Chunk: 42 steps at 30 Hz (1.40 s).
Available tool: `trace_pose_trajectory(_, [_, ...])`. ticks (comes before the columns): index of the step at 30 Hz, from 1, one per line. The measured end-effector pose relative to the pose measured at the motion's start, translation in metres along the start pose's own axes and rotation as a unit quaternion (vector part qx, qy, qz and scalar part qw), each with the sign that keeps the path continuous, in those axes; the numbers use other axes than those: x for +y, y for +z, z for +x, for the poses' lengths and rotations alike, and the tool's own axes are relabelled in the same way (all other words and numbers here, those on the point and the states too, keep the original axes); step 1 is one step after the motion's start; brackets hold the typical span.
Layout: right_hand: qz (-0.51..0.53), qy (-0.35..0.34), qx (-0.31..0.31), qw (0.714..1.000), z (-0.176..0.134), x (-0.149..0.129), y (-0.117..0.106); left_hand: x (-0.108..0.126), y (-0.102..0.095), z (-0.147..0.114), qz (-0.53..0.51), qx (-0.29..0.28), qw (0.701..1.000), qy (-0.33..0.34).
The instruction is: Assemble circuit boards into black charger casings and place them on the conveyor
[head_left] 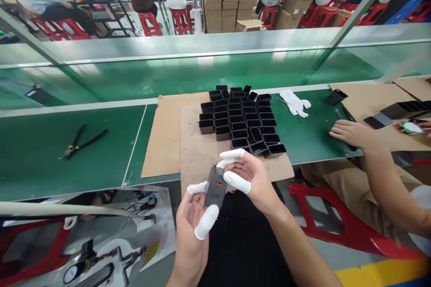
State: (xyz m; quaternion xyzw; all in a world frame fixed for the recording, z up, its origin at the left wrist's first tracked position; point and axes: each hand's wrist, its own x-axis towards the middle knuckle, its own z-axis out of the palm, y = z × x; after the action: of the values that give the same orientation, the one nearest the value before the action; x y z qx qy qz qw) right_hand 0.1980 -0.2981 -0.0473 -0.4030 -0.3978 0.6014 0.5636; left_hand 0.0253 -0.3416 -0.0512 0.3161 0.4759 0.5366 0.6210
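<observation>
The small dark case (213,195) is held up near the table (101,161) edge. The left hand (193,222) pinches its low end and the right hand (256,183) pinches its top, maybe so the orange mark (218,184) shows. Black boxes (238,119) stand close together on cardboard (163,143), perhaps to stay neat

Matt, plastic-looking surfaces are shown by the dark-grey oblong case (214,195) near the flat, matt brown cardboard sheet (197,154), and glossy, plastic-looking ones by the black rectangular boxes (239,125) on it.
</observation>
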Motion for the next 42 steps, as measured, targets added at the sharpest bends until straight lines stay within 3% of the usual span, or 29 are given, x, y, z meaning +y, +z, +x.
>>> trace_pose_trajectory(7, [-0.003, 0.028, -0.015, 0.999, 0.005, -0.014, 0.011, -0.004, 0.007, -0.003, -0.016, 0.069, 0.997, 0.029])
trace_pose_trajectory(15, [0.006, 0.046, -0.017, 0.999, 0.010, -0.010, 0.011, -0.012, 0.008, 0.000, -0.027, 0.105, 0.994, 0.030])
trace_pose_trajectory(23, [0.029, 0.034, -0.012, 0.999, 0.011, -0.009, 0.013, -0.013, 0.013, -0.001, -0.049, 0.073, 0.995, 0.054])
trace_pose_trajectory(33, [0.041, 0.025, 0.001, 0.999, 0.012, -0.008, 0.016, -0.010, 0.013, -0.004, -0.049, 0.073, 0.995, 0.046])
trace_pose_trajectory(36, [0.037, 0.016, -0.003, 0.999, 0.014, -0.005, 0.015, -0.005, 0.014, 0.000, -0.105, 0.024, 0.994, -0.010])
trace_pose_trajectory(39, [0.017, 0.001, -0.015, 1.000, 0.014, -0.002, 0.015, -0.001, 0.011, 0.007, -0.165, 0.012, 0.982, -0.089])
trace_pose_trajectory(42, [-0.009, -0.025, -0.022, 0.999, 0.014, 0.000, 0.015, -0.002, 0.006, 0.014, -0.177, 0.010, 0.979, -0.099])
